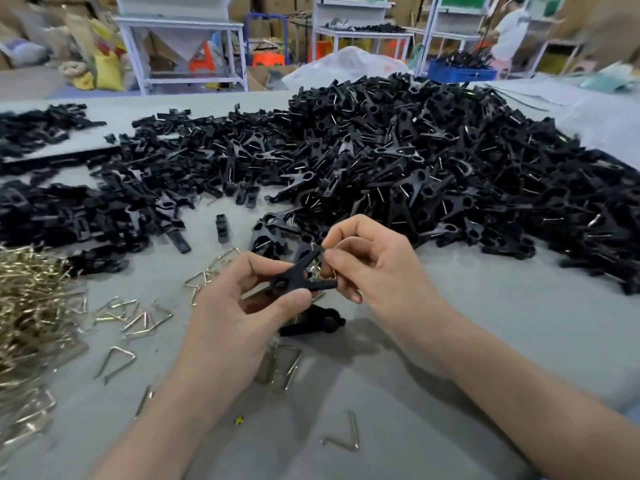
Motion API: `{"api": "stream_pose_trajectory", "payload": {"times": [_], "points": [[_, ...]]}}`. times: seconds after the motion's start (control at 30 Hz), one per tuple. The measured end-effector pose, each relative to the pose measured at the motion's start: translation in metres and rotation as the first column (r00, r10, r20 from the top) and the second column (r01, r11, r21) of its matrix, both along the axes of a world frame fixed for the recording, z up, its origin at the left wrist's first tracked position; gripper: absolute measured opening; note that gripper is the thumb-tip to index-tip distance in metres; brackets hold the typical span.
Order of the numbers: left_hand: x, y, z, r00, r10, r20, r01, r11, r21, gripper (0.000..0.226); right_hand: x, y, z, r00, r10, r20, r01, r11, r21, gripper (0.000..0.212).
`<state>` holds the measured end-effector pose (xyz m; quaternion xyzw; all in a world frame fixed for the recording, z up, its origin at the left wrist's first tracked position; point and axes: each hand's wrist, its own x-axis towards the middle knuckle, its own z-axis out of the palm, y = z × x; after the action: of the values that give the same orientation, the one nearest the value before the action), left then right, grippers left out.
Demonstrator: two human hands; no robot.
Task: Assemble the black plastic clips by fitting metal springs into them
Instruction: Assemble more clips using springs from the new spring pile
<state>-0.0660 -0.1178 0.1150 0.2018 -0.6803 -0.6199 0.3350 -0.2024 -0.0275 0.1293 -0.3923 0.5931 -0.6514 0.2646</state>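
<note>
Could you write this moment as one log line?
left hand: holds black clip | right hand: pinches clip's upper arm | spring: unclear

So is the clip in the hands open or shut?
Open: the clip shows two arms spread in a V toward the right hand, while the left hand pinches its other end.

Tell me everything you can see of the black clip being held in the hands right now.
The black clip looks like matte plastic, two arms crossing at a round pivot and splaying apart toward the right. It is held above the grey table, tilted. The left hand pinches its pivot end; the right hand grips the splayed tips, where a bit of metal spring shows. Whether it is seated is unclear.
</note>
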Motion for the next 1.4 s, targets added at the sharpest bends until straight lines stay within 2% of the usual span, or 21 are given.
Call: {"api": "stream_pose_trajectory", "payload": {"times": [0.4,0.7,0.83,0.93,1.0,1.1,1.17,1.23,1.33,1.4], "points": [[0.000,-0.001,0.001,1.000,-0.017,0.001,0.016,1.000,0.020,0.023,-0.001,0.001,0.003,1.000,0.013,0.015,-0.014,1.000,0.028,0.023],[0.001,-0.002,-0.001,0.999,-0.024,0.032,0.024,1.000,0.007,0.023,0.004,0.002,0.003,0.999,-0.001,-0.039,0.003,0.999,0.054,0.016],[0.002,-0.001,0.000,1.000,-0.010,0.029,0.010,1.000,0.004,0.026,0.002,0.002,0.002,0.989,0.006,0.149,-0.014,0.999,0.052,0.011],[0.002,0.000,0.002,1.000,0.000,0.008,0.000,1.000,0.019,0.030,0.001,0.000,0.004,0.948,0.068,0.311,-0.092,0.994,0.062,0.015],[0.002,0.000,0.002,1.000,0.002,-0.017,-0.002,0.999,0.044,0.029,0.001,0.001,0.006,0.890,0.134,0.436,-0.172,0.984,0.048,0.016],[0.002,-0.001,0.001,0.996,-0.033,-0.084,0.040,0.996,0.076,0.027,0.002,0.003,0.010,0.755,0.237,0.612,-0.284,0.959,-0.021,0.013],[0.003,-0.002,0.002,0.991,-0.062,-0.119,0.071,0.995,0.075,0.032,0.003,0.005,0.011,0.699,0.313,0.643,-0.387,0.922,-0.028,0.024],[0.003,-0.005,0.000,0.995,-0.042,-0.090,0.039,0.999,-0.038,0.037,0.005,0.005,0.011,0.686,0.373,0.625,-0.465,0.885,-0.019,0.037],[0.004,-0.007,0.000,0.998,0.028,-0.064,-0.041,0.979,-0.201,0.030,0.007,0.003,0.010,0.677,0.391,0.624,-0.494,0.869,-0.008,0.040],[0.004,-0.007,-0.001,0.997,0.046,-0.068,-0.061,0.971,-0.232,0.034,0.006,0.004,0.011,0.653,0.411,0.637,-0.519,0.854,-0.018,0.044]]}}
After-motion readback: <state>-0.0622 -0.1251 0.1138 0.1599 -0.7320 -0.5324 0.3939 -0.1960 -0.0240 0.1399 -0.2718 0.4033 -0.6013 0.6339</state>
